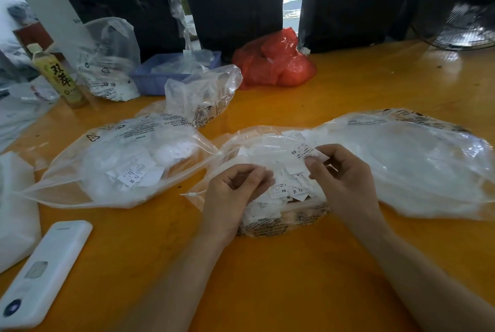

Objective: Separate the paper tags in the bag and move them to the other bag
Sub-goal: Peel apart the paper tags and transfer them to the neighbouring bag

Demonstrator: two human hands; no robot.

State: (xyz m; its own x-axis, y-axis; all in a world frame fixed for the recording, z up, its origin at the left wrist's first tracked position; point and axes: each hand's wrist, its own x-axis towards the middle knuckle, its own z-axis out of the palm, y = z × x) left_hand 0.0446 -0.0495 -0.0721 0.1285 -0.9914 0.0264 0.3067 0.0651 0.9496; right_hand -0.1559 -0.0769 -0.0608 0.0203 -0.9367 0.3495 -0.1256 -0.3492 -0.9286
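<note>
My right hand pinches a tag lifted off the tags in the open middle bag; my left hand, fingers curled, seems to steady the pile. The receiving bag gapes at nine o'clock on the bench.

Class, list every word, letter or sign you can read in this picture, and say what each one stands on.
"双萃": label of the bottle.
"XS": tag in the left bag.
"XS", "XL", "M": tags in the middle bag.
Triangle recycling sign: left bag.
Small print on the bags and on the tag held by the right hand: too blurred.
</note>
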